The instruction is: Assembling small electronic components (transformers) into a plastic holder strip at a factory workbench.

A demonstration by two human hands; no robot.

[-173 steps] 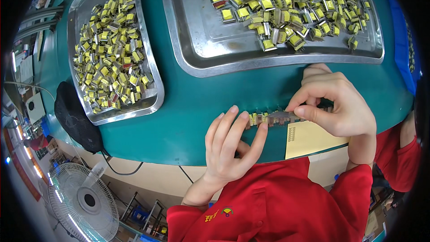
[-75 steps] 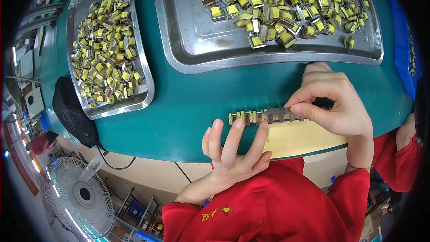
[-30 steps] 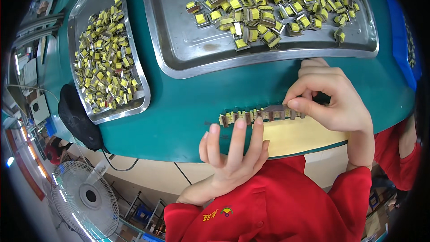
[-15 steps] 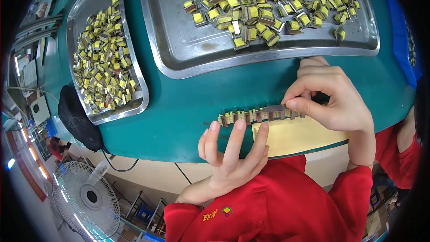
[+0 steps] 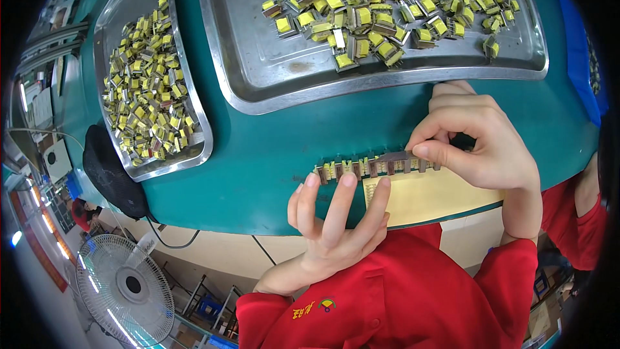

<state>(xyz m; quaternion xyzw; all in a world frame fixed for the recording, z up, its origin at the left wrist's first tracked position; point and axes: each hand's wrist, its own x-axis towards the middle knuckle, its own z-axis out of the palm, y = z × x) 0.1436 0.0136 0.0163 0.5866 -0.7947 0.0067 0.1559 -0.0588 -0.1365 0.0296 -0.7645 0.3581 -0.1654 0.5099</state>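
A row of small transformers with yellow-wrapped windings and grey-brown cores (image 5: 356, 167) stands side by side on the green table. Along the right part of its top lies a narrow dark strip (image 5: 391, 155). My right hand (image 5: 475, 139) is closed, thumb and forefinger pinched at the row's right end on the strip's end; its other fingers curl behind. My left hand (image 5: 339, 213) has its fingers spread, with the tips resting against the near side of the row. Under my right wrist and beside the row lies a yellow sheet (image 5: 429, 197).
A large metal tray (image 5: 258, 94) beyond the row holds a heap of similar transformers; a smaller tray (image 5: 205, 145) at left holds more. A black cloth-like item (image 5: 110, 171) lies at the table's left edge. Another person's red sleeve (image 5: 571, 226) is at right; a fan (image 5: 126, 284) stands lower left.
My left fingertips have shifted very slightly to the right along the row. The right hand keeps its pinch in the same place.
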